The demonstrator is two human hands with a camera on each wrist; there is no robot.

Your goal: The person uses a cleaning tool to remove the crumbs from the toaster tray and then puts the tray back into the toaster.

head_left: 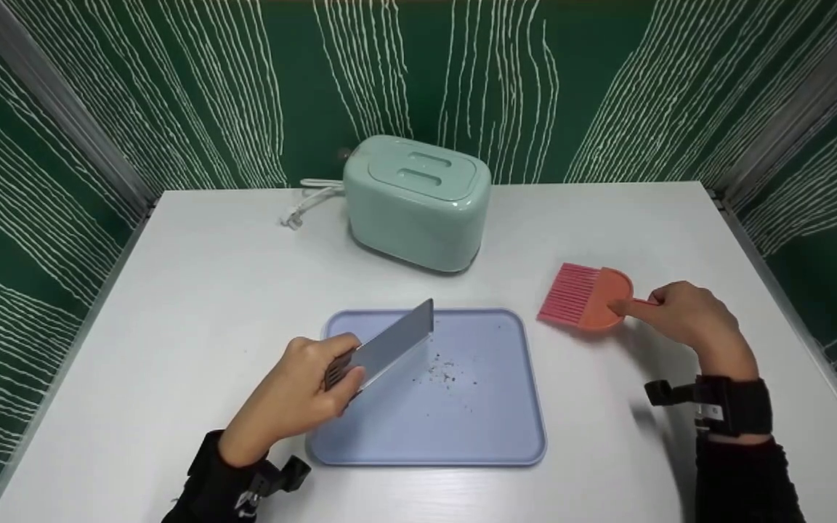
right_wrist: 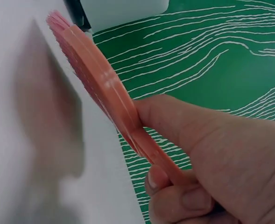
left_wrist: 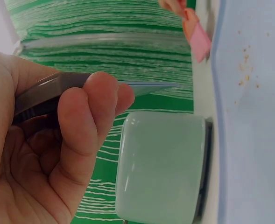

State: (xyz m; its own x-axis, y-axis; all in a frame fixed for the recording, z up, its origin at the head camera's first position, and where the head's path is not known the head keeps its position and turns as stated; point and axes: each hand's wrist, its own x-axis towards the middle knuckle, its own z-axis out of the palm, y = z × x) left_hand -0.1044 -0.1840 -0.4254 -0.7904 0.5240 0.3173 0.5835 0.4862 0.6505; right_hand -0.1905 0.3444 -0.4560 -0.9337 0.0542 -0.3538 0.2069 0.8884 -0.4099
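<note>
My left hand (head_left: 302,392) grips the dark ribbed handle of a flat grey blade-like tool (head_left: 400,338), whose broad face is tilted over the tray's left half. In the left wrist view this blade (left_wrist: 151,84) appears almost edge-on beyond the fingers. Dark crumbs (head_left: 446,376) lie scattered near the middle of the lavender tray (head_left: 433,443). To the right of the tray, my right hand (head_left: 691,312) holds an orange brush (head_left: 607,298) with pink bristles by its thin handle. Its thumb presses against the orange head (right_wrist: 111,86), and a shadow falls on the table below.
Behind the tray stands a mint-green toaster (head_left: 415,211) with two slots on top. Its white cord and plug (head_left: 302,207) lie at its left. The white table (head_left: 200,305) ends at green walls (head_left: 418,73) with white streaks.
</note>
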